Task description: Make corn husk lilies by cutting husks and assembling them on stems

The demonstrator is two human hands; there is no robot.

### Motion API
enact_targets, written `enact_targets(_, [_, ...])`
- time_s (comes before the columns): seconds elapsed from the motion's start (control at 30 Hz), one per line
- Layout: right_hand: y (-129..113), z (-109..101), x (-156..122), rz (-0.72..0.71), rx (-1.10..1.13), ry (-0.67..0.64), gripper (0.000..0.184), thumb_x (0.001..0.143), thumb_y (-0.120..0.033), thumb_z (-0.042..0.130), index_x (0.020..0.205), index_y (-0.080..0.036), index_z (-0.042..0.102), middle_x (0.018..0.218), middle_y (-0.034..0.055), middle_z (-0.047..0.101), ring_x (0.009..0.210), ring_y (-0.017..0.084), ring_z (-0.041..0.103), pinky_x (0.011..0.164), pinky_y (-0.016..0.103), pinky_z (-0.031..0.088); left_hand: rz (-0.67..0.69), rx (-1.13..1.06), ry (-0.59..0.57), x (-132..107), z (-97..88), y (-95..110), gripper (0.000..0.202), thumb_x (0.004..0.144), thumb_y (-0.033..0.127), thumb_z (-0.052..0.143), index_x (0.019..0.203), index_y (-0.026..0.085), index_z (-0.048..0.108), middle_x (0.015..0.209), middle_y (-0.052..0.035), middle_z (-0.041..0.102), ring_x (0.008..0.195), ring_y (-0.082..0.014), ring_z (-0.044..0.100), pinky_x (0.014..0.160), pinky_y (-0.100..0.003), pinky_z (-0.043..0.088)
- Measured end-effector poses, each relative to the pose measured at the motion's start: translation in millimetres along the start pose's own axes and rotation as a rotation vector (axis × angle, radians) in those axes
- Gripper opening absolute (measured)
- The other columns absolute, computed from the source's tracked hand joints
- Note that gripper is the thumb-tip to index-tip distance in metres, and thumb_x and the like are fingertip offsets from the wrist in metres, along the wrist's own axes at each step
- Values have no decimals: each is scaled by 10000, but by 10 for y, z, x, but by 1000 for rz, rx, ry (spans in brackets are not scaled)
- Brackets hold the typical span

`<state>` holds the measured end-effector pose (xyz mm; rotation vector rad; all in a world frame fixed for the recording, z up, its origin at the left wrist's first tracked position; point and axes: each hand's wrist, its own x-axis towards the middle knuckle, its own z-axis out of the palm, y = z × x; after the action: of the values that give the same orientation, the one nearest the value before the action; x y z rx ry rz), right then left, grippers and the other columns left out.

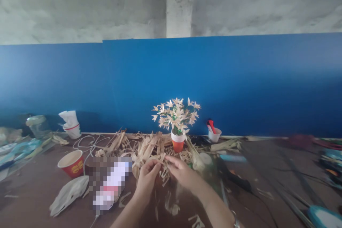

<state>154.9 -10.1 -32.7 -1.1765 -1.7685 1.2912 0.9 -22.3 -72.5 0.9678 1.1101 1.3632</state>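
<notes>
The left hand (148, 175) pinches a half-hidden husk strip (161, 159); whether the right hand (181, 172) grips, I cannot tell.

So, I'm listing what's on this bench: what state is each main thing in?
Left hand: pinching a husk strip
Right hand: fingers outstretched
Flowers: open, bunched in the red-and-white cup
Red tub: upright, open-topped
White bag: crumpled, lying down
Husks: loose, heaped
Small white cup: upright, red-and-black tool inside
Pixelated object: masked, can't tell

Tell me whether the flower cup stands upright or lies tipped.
Upright: the cup stands with its white part above the red, and flowers rise from its top.
</notes>
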Motion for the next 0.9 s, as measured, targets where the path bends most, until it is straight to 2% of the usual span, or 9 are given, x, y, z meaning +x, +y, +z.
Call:
enact_targets(0.1, [-4,33,33,-29,60,-25,358,841,-275,515,1175,-218,630,1157,37,662,1123,212,568,1014,365,393,16,-29,10,-5,11,4,409,607,529,721,627,148,574,459,79,392,405,-45,306,396,-170,229])
enact_targets(0.2, [-17,77,20,-148,-37,-6,362,850,-181,440,1137,-198,658,1113,51,687,1118,203,581,1021,361,392,-15,-71,55,-21,36,5,408,587,514,737,618,145,567,438,87,388,392,-38,292,391,-166,203])
enact_targets(0.37, [43,243,-54,-256,-579,156,601,744,-9,399,1245,-292,574,1139,52,670,1043,195,622,919,306,465,-105,-178,156,-27,67,-23,407,516,476,780,580,150,544,439,75,440,405,-56,380,410,-175,296])
enact_targets(0.5, [124,309,-48,-226,-924,208,658,766,-36,437,1337,-362,445,1139,66,647,882,186,669,731,253,508,-157,-150,154,-30,87,-19,385,545,453,764,552,155,521,392,89,393,343,-36,316,352,-163,202])
enact_targets(0.6, [160,183,1,-144,-1025,251,672,781,-23,414,1354,-375,415,1057,69,664,764,174,673,647,244,493,-163,-90,142,-21,76,27,369,576,447,734,529,159,509,374,82,390,315,-30,280,331,-165,136])
enact_targets(0.67, [163,39,42,-66,-962,333,628,795,-20,383,1324,-347,473,1036,77,670,749,184,666,649,268,491,-127,-60,145,0,50,59,359,584,453,724,542,150,535,406,65,439,322,-25,278,333,-160,119])
enact_targets(0.73, [155,-85,80,-90,-721,407,488,845,-92,377,1261,-275,557,1064,84,667,864,206,647,744,301,489,-72,-5,111,26,24,75,364,601,471,710,551,144,556,407,61,446,326,-24,277,339,-158,116])
enact_targets(0.8, [146,-133,106,-130,-396,344,358,877,-239,433,1187,-209,609,992,78,681,889,209,623,777,307,480,-36,78,38,44,11,71,373,617,483,701,540,145,563,369,69,409,319,-31,281,341,-164,135])
enact_targets(0.9, [145,-75,111,-52,16,113,425,851,-435,503,1166,-168,606,803,40,669,712,166,600,657,276,478,-22,134,-25,40,23,56,351,616,467,709,565,142,589,379,67,421,322,-40,308,348,-175,188])
